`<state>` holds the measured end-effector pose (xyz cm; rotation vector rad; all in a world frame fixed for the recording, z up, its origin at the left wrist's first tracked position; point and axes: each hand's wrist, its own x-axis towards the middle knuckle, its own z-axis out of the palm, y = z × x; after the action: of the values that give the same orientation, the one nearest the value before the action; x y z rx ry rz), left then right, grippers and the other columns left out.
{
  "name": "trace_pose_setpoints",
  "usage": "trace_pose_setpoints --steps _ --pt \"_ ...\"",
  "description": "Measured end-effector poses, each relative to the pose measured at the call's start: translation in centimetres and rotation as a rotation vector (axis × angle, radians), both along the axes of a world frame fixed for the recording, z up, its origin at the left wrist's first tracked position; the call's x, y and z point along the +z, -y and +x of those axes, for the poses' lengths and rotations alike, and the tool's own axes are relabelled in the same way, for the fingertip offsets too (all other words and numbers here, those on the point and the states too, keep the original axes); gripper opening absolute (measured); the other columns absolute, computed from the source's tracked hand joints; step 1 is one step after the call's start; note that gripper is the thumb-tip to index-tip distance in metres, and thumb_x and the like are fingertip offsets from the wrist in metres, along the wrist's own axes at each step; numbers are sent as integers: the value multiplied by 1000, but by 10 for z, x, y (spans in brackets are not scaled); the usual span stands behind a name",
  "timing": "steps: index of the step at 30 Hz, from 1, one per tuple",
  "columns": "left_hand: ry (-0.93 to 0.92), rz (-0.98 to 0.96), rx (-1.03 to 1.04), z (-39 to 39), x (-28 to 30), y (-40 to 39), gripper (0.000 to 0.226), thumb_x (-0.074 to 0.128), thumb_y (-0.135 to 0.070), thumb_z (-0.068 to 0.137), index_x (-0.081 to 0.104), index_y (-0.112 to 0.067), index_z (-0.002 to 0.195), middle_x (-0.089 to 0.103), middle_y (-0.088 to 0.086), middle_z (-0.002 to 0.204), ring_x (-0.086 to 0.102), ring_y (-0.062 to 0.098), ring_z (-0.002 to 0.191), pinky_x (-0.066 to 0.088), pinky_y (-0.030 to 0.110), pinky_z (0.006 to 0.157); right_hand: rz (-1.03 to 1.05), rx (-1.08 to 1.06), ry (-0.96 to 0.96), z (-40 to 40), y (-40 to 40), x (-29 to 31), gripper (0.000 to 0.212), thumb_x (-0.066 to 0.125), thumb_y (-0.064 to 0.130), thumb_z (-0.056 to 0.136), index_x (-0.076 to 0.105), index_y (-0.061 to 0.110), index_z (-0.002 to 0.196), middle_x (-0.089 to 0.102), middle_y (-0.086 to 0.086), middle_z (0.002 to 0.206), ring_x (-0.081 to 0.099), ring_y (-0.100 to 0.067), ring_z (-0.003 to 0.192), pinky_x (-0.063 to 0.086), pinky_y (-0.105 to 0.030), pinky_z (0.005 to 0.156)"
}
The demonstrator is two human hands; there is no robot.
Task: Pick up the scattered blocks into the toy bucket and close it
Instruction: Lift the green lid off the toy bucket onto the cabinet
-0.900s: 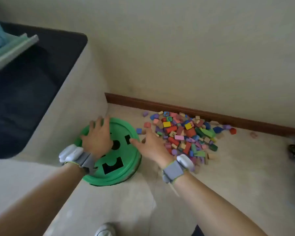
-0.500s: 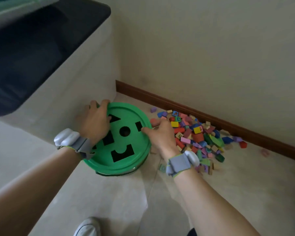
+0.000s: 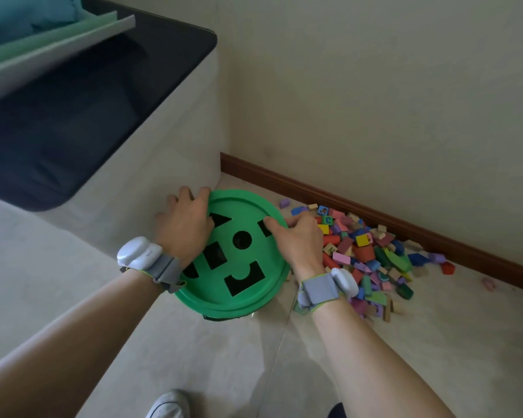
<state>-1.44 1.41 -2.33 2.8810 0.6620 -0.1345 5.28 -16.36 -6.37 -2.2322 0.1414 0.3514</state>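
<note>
I see my left hand [image 3: 185, 222] curled over the green lid [image 3: 233, 254] at its 10 o'clock rim, gripping it. My right hand [image 3: 300, 240] pinches the 2 o'clock rim, thumb on top. The lid sits on the bucket [image 3: 224, 317]; the scattered blocks [image 3: 372, 257] lie at its 3 o'clock on the floor.

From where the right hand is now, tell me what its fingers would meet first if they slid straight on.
The right hand points left across the green lid. It would probably meet the left hand on the far rim first, though depth is uncertain.

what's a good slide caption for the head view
Both hands, left and right, grip the round green plastic shape-sorter lid beside scattered multicoloured toy blocks.
</note>
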Motion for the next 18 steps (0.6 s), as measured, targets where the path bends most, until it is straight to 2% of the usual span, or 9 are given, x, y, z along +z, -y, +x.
trace_pose_setpoints --steps 3,6,8,11,14,16,18 --pt "-46 -3 7 3 4 6 42 53 -22 88 36 -12 126 47 16 117 47 34 104 48 45 79 -35 36 27 0 4 -3 54 73 58 77 62 5 82 67 -11 79 64 -29 73 46 -38 57" --pt "-43 -38 -18 5 8 6 40 54 -20 88 34 -9 120 51 17 108 52 34 94 49 43 74 -58 71 71 -2 5 -4 53 74 55 79 51 10 66 67 -11 74 64 -30 72 48 -41 59" --pt "-26 -93 -35 7 13 1 38 55 -19 87 34 -8 116 53 17 100 55 34 84 47 41 66 -92 96 85 -3 5 -2 50 73 54 82 49 12 69 66 -10 78 63 -30 76 45 -37 58" --pt "-17 -164 -57 9 24 -5 36 57 -18 86 32 -10 110 53 16 94 54 33 77 46 41 62 -111 125 89 0 6 7 44 71 54 83 56 12 83 62 -5 80 60 -27 75 43 -36 60" --pt "40 -214 -46 16 42 -8 33 59 -21 85 34 -16 105 53 9 89 53 24 72 42 35 55 22 101 135 10 10 23 43 76 53 79 57 15 83 57 0 75 55 -20 69 42 -36 58" --pt "110 -313 -23 20 61 -11 34 65 -25 83 42 -20 107 55 0 86 56 15 71 42 28 52 157 58 182 14 14 36 40 79 54 77 57 20 84 58 2 79 53 -14 69 41 -31 57" --pt "208 -449 -3 23 82 -14 34 70 -28 80 52 -22 109 60 -4 86 61 11 69 46 24 51 308 -9 248 16 17 48 34 78 51 80 60 23 84 62 -1 84 57 -16 72 46 -31 59"
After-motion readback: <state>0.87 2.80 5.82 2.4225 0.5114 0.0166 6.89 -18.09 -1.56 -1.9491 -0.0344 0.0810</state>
